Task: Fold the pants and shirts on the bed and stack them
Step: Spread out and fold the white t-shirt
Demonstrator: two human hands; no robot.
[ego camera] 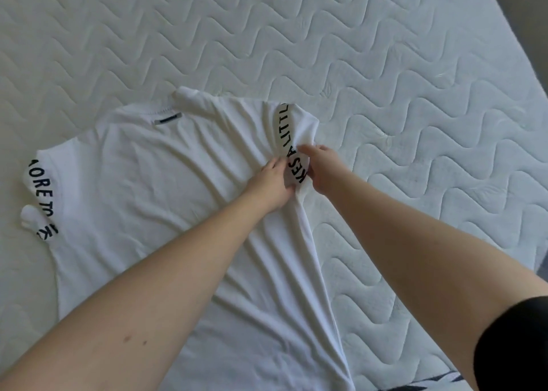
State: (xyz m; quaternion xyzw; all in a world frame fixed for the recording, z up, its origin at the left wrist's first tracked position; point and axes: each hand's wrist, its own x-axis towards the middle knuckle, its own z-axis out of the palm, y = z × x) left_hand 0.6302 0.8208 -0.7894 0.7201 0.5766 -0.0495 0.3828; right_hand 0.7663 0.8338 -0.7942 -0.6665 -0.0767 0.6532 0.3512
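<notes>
A white T-shirt (142, 189) lies spread on the quilted white mattress (385, 64), collar and neck label toward the far side, its body creased in long folds that run toward the hands. The left sleeve (41, 195), printed with black lettering, lies flat at the left edge. The right sleeve (292, 141), also lettered, is drawn inward over the shirt's body. The left hand (271, 183) grips the bunched fabric of that sleeve, fingers curled round it. The right hand (321, 166) pinches the same sleeve from the other side, just beside the left hand. A dark striped fabric (427, 383) shows at the bottom edge.
</notes>
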